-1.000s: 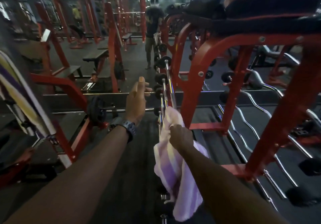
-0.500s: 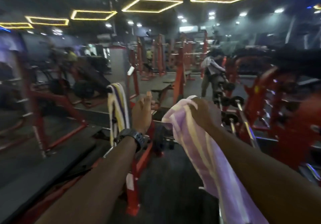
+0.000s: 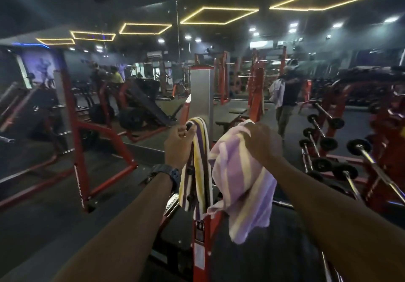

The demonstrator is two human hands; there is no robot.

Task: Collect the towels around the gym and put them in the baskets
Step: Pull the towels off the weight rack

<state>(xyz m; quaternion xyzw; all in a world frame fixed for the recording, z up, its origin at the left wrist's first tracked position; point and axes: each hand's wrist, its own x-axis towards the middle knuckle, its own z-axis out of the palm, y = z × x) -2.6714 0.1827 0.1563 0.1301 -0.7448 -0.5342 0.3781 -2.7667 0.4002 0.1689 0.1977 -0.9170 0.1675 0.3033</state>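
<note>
A lilac towel with pale yellow stripes [image 3: 243, 185] hangs from my right hand [image 3: 260, 143], which is shut on its top edge at chest height. Just left of it, a purple, yellow and white striped towel [image 3: 197, 172] is draped over the top of a red machine upright [image 3: 200, 244]. My left hand [image 3: 178, 147], with a dark watch on the wrist, is at that towel's top fold with its fingers curled onto the cloth. No basket is in view.
A rack of barbells [image 3: 328, 150] stands to the right by red frames. A red power rack [image 3: 79, 141] is on the left. A person [image 3: 287, 97] holding a pale cloth stands at the back right, and benches [image 3: 232, 119] lie beyond the upright.
The view has risen from the floor to the room. My left hand reached the striped towel and curled onto its top. My right hand lifted the lilac towel up beside it.
</note>
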